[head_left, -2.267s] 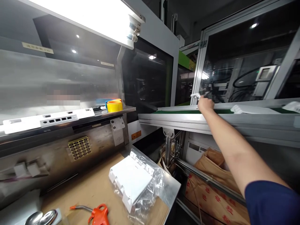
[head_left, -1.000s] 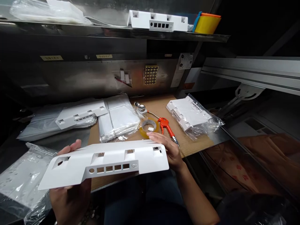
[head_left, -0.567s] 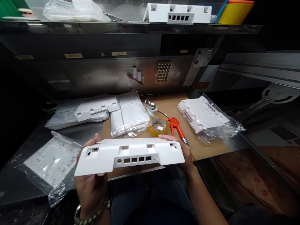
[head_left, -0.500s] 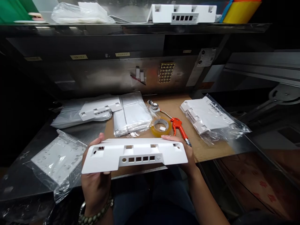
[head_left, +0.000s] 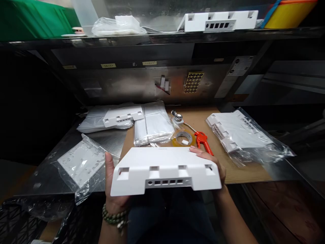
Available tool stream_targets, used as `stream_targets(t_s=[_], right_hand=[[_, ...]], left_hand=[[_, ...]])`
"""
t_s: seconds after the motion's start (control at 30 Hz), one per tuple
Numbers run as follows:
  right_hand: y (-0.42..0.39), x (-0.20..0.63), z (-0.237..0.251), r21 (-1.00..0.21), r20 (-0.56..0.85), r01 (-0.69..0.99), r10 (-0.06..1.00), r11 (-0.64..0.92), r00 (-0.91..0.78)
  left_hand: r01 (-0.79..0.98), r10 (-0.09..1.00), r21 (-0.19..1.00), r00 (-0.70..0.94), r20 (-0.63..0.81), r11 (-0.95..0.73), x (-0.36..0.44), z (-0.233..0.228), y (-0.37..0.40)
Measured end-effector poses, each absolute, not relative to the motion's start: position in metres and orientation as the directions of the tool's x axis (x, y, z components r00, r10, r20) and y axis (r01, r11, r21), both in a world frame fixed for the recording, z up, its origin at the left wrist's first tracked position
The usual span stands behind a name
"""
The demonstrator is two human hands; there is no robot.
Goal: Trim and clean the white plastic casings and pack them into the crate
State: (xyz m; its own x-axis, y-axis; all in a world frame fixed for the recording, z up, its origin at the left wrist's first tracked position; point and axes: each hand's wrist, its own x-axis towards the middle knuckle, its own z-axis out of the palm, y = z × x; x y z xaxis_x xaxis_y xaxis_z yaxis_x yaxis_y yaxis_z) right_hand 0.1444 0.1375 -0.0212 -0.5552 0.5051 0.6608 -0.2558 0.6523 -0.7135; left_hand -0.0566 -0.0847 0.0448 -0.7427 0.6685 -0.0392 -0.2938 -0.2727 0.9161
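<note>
Between my hands is a white plastic casing (head_left: 165, 173), its edge turned toward me with a row of port openings, like a router's housing. My left hand (head_left: 113, 189) grips its left end, thumb upright beside it and the other fingers hidden behind or beneath. My right hand (head_left: 212, 162) holds the right end, fingers lying over the top face and its thumb out of sight. Just beyond the casing lie a roll of yellowish tape (head_left: 192, 139) and an orange air blow gun (head_left: 203, 139), partly covered by the casing and my right hand.
Bagged white casings lie at right (head_left: 238, 132) and a bagged white panel (head_left: 82, 162) at left. Behind are plastic bag stacks (head_left: 154, 125), one bearing another casing (head_left: 123, 115). A metal shelf (head_left: 162, 38) crosses above, holding a casing (head_left: 220, 21) and a green bin (head_left: 38, 20).
The casing has tipped so more of its top face shows. My left thumb now stands upright at its side. The whole view has shifted, with the bench items farther right in the picture.
</note>
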Motion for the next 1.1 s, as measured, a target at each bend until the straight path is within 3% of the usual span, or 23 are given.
stream_targets(t_s=[0.1, 0.13, 0.2, 0.3, 0.33, 0.43, 0.57, 0.73, 0.93, 1.0, 1.1], right_hand=[[0.145, 0.142, -0.013, -0.554, 0.769, -0.337, 0.313, 0.761, -0.558], [0.147, 0.141, -0.011, -0.55, 0.76, -0.318, 0.304, 0.772, -0.575], [0.151, 0.139, -0.008, -0.626, 0.702, -0.227, 0.412, 0.746, -0.582], [0.152, 0.14, -0.006, -0.869, 0.461, -0.113, 0.703, 0.482, -0.541], [0.151, 0.141, -0.006, -0.93, 0.351, -0.116, 0.751, 0.349, -0.559], [0.141, 0.146, -0.007, -0.989, 0.105, -0.148, 0.686, -0.004, -0.72], [0.12, 0.154, -0.011, -0.957, 0.027, -0.198, 0.615, -0.211, -0.788], [0.106, 0.162, -0.019, -0.962, 0.036, -0.2, 0.635, -0.188, -0.772], [0.105, 0.169, -0.025, -0.983, 0.118, -0.182, 0.659, -0.029, -0.743], [0.105, 0.169, -0.025, -0.983, 0.15, -0.181, 0.677, 0.025, -0.721], [0.109, 0.17, -0.023, -0.978, 0.207, -0.136, 0.673, 0.158, -0.71]], left_hand=[[-0.663, 0.882, 0.72, -0.444, -0.157, -0.205, -0.062, 0.046, -0.086], [-0.707, 0.908, 0.673, -0.4, -0.127, -0.217, -0.062, 0.044, -0.085], [-0.717, 0.893, 0.613, -0.449, -0.04, -0.333, -0.061, 0.038, -0.085], [-0.623, 0.766, 0.56, -0.642, 0.033, -0.547, -0.058, 0.027, -0.084], [-0.599, 0.738, 0.554, -0.673, 0.042, -0.578, -0.057, 0.024, -0.084], [-0.584, 0.718, 0.56, -0.696, 0.028, -0.588, -0.054, 0.019, -0.084], [-0.568, 0.694, 0.607, -0.719, -0.038, -0.555, -0.053, 0.017, -0.087], [-0.528, 0.69, 0.641, -0.723, 0.004, -0.557, -0.054, 0.004, -0.091], [-0.336, 0.519, 0.829, -0.852, -0.065, -0.448, -0.062, -0.012, -0.096], [-0.361, 0.554, 0.836, -0.829, -0.084, -0.413, -0.067, -0.007, -0.099], [-0.386, 0.62, 0.898, -0.764, -0.181, -0.213, -0.077, 0.01, -0.105]])
